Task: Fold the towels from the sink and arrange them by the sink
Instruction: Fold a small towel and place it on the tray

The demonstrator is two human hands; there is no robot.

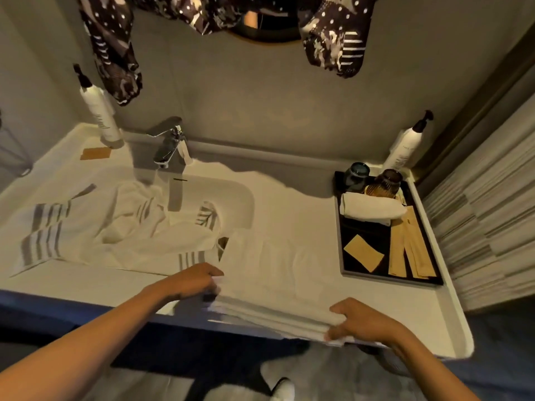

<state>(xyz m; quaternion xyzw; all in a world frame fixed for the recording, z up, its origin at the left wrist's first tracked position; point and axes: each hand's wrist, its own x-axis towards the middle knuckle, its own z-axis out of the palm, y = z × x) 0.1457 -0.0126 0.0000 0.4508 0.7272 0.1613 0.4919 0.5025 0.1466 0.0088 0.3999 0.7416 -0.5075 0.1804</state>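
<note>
A white towel [278, 273] lies partly folded on the white counter [428, 314] just right of the sink [231, 192]. My left hand [194, 280] pinches its near left corner, and my right hand [362, 321] grips its folded near edge at the right. A heap of white towels with grey stripes [115, 227] fills the sink and spills over its left rim onto the counter. The chrome faucet [170, 146] stands behind the sink.
A black tray [364, 238] at the right holds a rolled white towel [373, 209], two cups, and tan paper packets. White pump bottles stand at the back left [101, 117] and back right [405, 149]. A mirror on the wall reflects patterned sleeves.
</note>
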